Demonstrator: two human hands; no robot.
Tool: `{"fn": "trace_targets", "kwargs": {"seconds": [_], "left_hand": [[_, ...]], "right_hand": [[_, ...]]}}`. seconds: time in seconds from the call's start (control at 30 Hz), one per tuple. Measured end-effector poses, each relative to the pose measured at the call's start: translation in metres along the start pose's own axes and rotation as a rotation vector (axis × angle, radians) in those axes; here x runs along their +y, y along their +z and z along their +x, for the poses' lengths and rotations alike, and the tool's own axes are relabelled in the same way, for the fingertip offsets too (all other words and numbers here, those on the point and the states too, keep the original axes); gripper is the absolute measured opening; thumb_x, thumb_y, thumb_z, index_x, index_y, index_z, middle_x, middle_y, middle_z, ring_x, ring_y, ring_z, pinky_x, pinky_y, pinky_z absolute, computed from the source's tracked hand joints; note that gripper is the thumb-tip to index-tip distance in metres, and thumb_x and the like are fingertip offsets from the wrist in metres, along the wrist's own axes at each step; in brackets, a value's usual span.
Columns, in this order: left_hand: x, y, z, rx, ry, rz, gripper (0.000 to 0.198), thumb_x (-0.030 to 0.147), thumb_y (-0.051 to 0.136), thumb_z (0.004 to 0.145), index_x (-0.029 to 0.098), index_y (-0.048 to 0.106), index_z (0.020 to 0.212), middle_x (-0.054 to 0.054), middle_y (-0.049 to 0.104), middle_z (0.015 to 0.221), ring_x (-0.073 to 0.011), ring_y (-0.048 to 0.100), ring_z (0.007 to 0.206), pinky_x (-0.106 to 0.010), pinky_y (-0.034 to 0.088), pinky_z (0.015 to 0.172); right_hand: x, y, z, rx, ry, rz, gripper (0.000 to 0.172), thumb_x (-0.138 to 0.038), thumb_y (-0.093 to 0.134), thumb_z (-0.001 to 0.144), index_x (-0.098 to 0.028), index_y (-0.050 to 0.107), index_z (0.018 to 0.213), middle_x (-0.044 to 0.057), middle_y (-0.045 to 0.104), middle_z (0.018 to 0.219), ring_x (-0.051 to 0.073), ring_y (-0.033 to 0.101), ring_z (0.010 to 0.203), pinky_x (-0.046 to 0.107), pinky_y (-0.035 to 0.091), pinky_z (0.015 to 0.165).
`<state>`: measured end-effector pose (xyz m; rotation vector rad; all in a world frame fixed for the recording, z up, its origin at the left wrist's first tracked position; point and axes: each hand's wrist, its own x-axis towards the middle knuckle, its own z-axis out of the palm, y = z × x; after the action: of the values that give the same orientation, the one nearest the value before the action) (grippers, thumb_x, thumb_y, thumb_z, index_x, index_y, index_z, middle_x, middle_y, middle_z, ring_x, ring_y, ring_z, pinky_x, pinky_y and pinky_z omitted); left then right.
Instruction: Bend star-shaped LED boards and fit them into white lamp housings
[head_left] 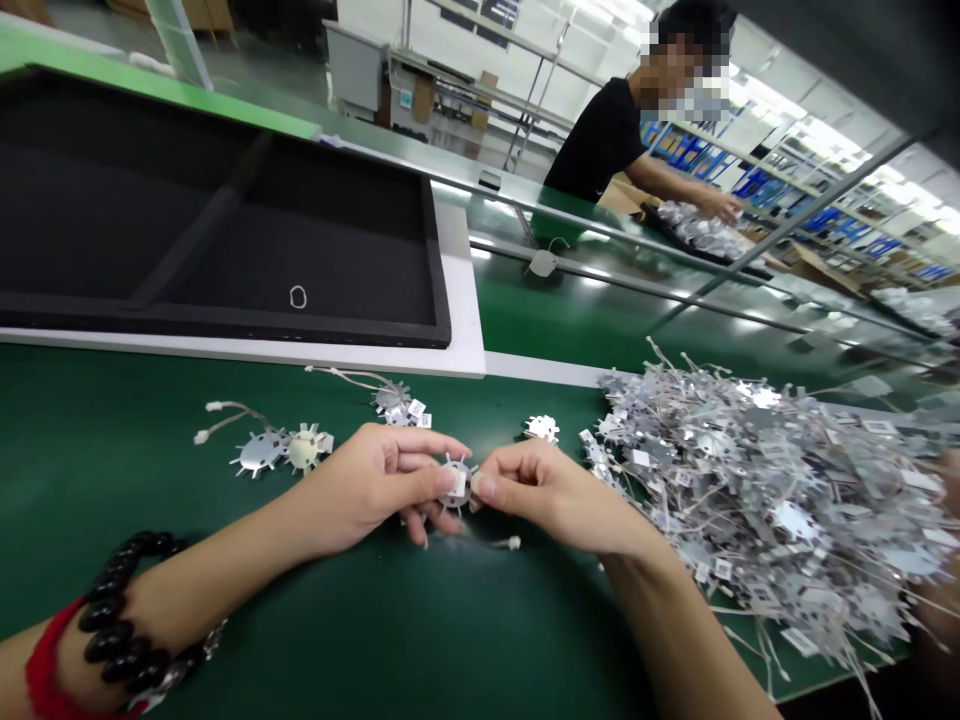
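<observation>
Above the green tabletop (420, 630), my left hand (382, 480) pinches a round silver metal plate (456, 490) with small tabs around its rim and a white label. My right hand (525, 490) has thumb and forefinger closed at the plate's right edge, on a small pale piece I cannot make out fully. A thin wire with a white connector (513, 543) hangs blurred below the hands. Similar plates lie beyond: one pair (281, 450) left of my left hand, a wired plate (394, 402) behind it, and a single plate (541, 428) behind my right hand.
A big heap of wired silver plates (750, 480) covers the table's right side. At the back left lies a black tray (442, 335) on a white board (469, 350). Across a metal rail, a co-worker (600, 140) reaches over another pile of parts (697, 230).
</observation>
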<state>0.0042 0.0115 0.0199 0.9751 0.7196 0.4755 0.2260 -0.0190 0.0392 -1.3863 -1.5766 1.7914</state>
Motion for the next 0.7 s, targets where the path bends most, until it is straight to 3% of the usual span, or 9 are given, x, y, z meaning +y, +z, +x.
{"fn": "trace_targets", "kwargs": {"seconds": [0.1, 0.23, 0.33, 0.47, 0.6, 0.7], "left_hand": [[-0.001, 0.001, -0.001, -0.027, -0.005, 0.035, 0.033, 0.035, 0.080, 0.086, 0.013, 0.068, 0.108, -0.003, 0.077, 0.071, -0.0191, 0.077, 0.070, -0.020, 0.057, 0.053], [-0.001, 0.000, -0.001, -0.018, 0.045, 0.075, 0.042, 0.044, 0.074, 0.090, 0.013, 0.064, 0.117, -0.003, 0.076, 0.073, -0.0168, 0.075, 0.069, -0.020, 0.055, 0.058], [0.000, 0.001, -0.002, 0.065, 0.132, 0.104, 0.042, 0.044, 0.065, 0.096, 0.015, 0.060, 0.126, -0.004, 0.076, 0.084, -0.0157, 0.073, 0.071, -0.023, 0.052, 0.062], [0.004, 0.000, -0.007, 0.041, 0.147, 0.205, 0.025, 0.035, 0.058, 0.099, 0.015, 0.067, 0.109, -0.004, 0.073, 0.092, -0.0158, 0.070, 0.078, -0.026, 0.049, 0.068], [0.004, -0.001, -0.011, 0.009, 0.190, 0.228, 0.024, 0.034, 0.056, 0.098, 0.015, 0.068, 0.105, -0.004, 0.071, 0.090, -0.0169, 0.068, 0.080, -0.030, 0.049, 0.075], [0.001, -0.002, -0.011, 0.009, 0.201, 0.219, 0.023, 0.033, 0.057, 0.096, 0.014, 0.068, 0.103, -0.004, 0.069, 0.087, -0.0171, 0.066, 0.078, -0.030, 0.050, 0.074]], "right_hand": [[0.001, -0.002, 0.000, -0.063, -0.032, 0.009, 0.044, -0.056, 0.076, 0.085, -0.014, 0.069, 0.077, -0.006, 0.043, 0.056, 0.008, 0.029, 0.053, 0.025, 0.020, 0.050], [0.000, -0.005, -0.001, -0.026, -0.058, 0.022, 0.044, -0.056, 0.077, 0.084, -0.015, 0.067, 0.074, -0.006, 0.045, 0.054, 0.007, 0.031, 0.050, 0.024, 0.019, 0.048], [-0.003, -0.012, -0.007, 0.161, -0.151, 0.000, 0.047, -0.058, 0.074, 0.087, -0.016, 0.064, 0.068, -0.004, 0.045, 0.051, 0.008, 0.033, 0.049, 0.024, 0.020, 0.048], [-0.019, -0.026, -0.021, 0.567, -0.346, 0.166, 0.042, -0.057, 0.078, 0.083, -0.020, 0.066, 0.069, -0.006, 0.037, 0.047, 0.008, 0.027, 0.044, 0.022, 0.019, 0.044], [-0.053, -0.047, -0.020, 0.653, -0.416, 0.240, 0.032, -0.049, 0.087, 0.075, -0.023, 0.069, 0.073, -0.004, 0.041, 0.056, 0.007, 0.030, 0.045, 0.021, 0.020, 0.040], [-0.079, -0.076, 0.007, 0.704, -0.420, 0.198, 0.029, -0.047, 0.082, 0.081, -0.023, 0.065, 0.077, -0.001, 0.052, 0.071, 0.009, 0.040, 0.052, 0.021, 0.029, 0.040]]}}
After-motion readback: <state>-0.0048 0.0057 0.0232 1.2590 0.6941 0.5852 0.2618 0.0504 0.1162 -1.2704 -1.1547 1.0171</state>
